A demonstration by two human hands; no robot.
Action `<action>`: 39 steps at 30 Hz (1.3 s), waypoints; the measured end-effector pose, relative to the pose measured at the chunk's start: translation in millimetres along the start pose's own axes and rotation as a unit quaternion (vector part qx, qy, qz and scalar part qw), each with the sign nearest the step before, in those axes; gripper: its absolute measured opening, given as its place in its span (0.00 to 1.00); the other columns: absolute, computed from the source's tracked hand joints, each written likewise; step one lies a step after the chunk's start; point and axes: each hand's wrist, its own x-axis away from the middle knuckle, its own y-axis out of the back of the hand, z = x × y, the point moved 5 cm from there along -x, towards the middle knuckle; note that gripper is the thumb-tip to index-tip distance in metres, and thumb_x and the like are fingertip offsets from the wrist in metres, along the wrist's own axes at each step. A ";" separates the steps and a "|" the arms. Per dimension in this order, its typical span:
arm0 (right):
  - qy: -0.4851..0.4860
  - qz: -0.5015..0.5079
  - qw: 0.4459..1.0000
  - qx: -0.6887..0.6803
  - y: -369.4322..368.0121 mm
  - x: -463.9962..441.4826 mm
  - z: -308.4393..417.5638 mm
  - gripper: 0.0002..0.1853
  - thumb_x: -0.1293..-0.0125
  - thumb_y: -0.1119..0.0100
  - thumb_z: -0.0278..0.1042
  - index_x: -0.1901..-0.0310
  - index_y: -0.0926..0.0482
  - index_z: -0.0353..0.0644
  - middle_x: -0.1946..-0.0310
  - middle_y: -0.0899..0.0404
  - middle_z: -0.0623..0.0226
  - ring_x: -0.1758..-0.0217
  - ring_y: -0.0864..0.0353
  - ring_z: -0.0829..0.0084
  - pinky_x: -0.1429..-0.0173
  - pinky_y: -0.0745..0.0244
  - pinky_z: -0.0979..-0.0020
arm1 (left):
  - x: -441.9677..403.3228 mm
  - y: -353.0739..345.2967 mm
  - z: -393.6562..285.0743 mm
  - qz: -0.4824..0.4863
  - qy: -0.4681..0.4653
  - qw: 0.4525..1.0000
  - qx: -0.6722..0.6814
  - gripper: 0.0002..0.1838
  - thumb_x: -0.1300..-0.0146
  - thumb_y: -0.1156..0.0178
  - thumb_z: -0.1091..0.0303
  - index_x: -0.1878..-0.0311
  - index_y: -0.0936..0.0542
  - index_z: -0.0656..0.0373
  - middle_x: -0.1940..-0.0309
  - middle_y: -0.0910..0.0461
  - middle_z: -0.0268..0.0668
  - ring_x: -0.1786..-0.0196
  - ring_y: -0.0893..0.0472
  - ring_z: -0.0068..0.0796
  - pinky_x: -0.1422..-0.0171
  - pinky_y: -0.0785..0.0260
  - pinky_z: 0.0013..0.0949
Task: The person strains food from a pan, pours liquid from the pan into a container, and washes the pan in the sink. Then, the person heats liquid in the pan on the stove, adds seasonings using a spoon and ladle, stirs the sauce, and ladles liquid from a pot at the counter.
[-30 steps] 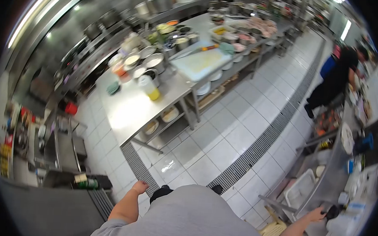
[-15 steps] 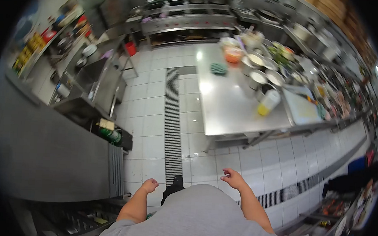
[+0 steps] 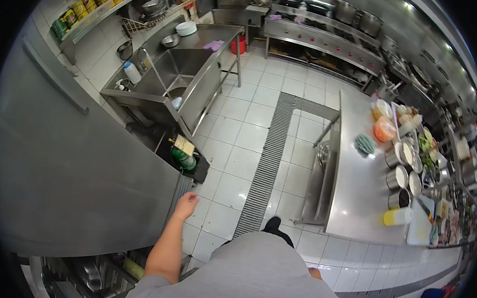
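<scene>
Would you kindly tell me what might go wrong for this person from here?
Trip or slip: a black shoe is close beside the floor grating, and the tiles look glossy, so footing might be poor if they are wet.

Bump: the left hand appears close to the grey cabinet's edge and might knock it.

Stumble: the black box holding a green container sits low and could catch a foot.

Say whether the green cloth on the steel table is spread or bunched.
Bunched: the green cloth sits in a compact, rumpled heap on the steel table.
</scene>
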 end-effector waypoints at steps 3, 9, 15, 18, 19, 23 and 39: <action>-0.204 0.030 0.961 -0.185 51.6 15.0 38.8 0.21 0.30 0.43 0.51 0.60 0.16 0.38 0.70 0.15 0.56 0.71 0.15 0.63 0.62 0.19 0.59 | -45.7 -29.4 -58.4 0.063 -0.021 0.998 0.021 0.20 0.34 0.35 0.60 0.43 0.20 0.60 0.49 0.16 0.45 0.49 0.15 0.38 0.41 0.24 0.38; -0.203 0.040 0.953 -0.222 192.7 -142.1 94.8 0.22 0.30 0.44 0.52 0.56 0.15 0.38 0.66 0.14 0.53 0.64 0.14 0.60 0.56 0.21 0.58 | -132.6 -43.9 -130.8 0.117 -0.057 0.991 -0.014 0.19 0.34 0.34 0.62 0.42 0.20 0.58 0.49 0.17 0.43 0.51 0.16 0.36 0.44 0.24 0.38; -0.184 0.045 0.951 -0.245 343.2 -355.2 148.6 0.23 0.29 0.45 0.52 0.53 0.15 0.37 0.62 0.13 0.50 0.57 0.13 0.57 0.51 0.22 0.57 | -204.5 59.1 -161.8 -0.169 -0.051 0.983 -0.049 0.18 0.37 0.34 0.68 0.44 0.21 0.57 0.45 0.21 0.46 0.44 0.20 0.43 0.38 0.27 0.40; 0.032 -0.048 0.987 -0.152 431.5 -532.8 123.7 0.13 0.30 0.45 0.42 0.60 0.19 0.40 0.77 0.22 0.64 0.76 0.21 0.69 0.74 0.25 0.64 | -225.2 125.3 -168.3 -0.348 -0.071 0.933 -0.061 0.23 0.38 0.34 0.68 0.40 0.25 0.62 0.39 0.25 0.51 0.35 0.26 0.51 0.29 0.34 0.43; -0.043 -0.061 0.976 -0.206 501.8 -556.8 156.1 0.13 0.30 0.45 0.44 0.59 0.19 0.42 0.76 0.22 0.65 0.78 0.23 0.69 0.75 0.27 0.63 | -235.0 144.1 -159.1 -0.391 -0.058 0.917 -0.049 0.24 0.38 0.34 0.68 0.39 0.26 0.63 0.36 0.27 0.52 0.32 0.29 0.52 0.26 0.37 0.43; -0.030 -0.116 0.931 -0.345 698.5 -643.9 266.5 0.16 0.28 0.44 0.47 0.50 0.22 0.44 0.65 0.21 0.67 0.67 0.22 0.71 0.70 0.26 0.66 | -286.2 208.3 -138.6 -0.429 0.034 0.903 -0.009 0.36 0.34 0.35 0.61 0.26 0.36 0.60 0.25 0.40 0.54 0.23 0.39 0.53 0.21 0.44 0.43; 0.189 -0.043 0.950 -0.245 747.7 -732.2 662.2 0.16 0.31 0.37 0.29 0.45 0.20 0.32 0.55 0.14 0.62 0.54 0.16 0.72 0.49 0.21 0.72 | -438.3 330.5 -124.2 -0.440 0.287 0.849 -0.054 0.58 0.42 0.29 0.56 0.19 0.57 0.59 0.21 0.60 0.65 0.18 0.53 0.61 0.17 0.54 0.48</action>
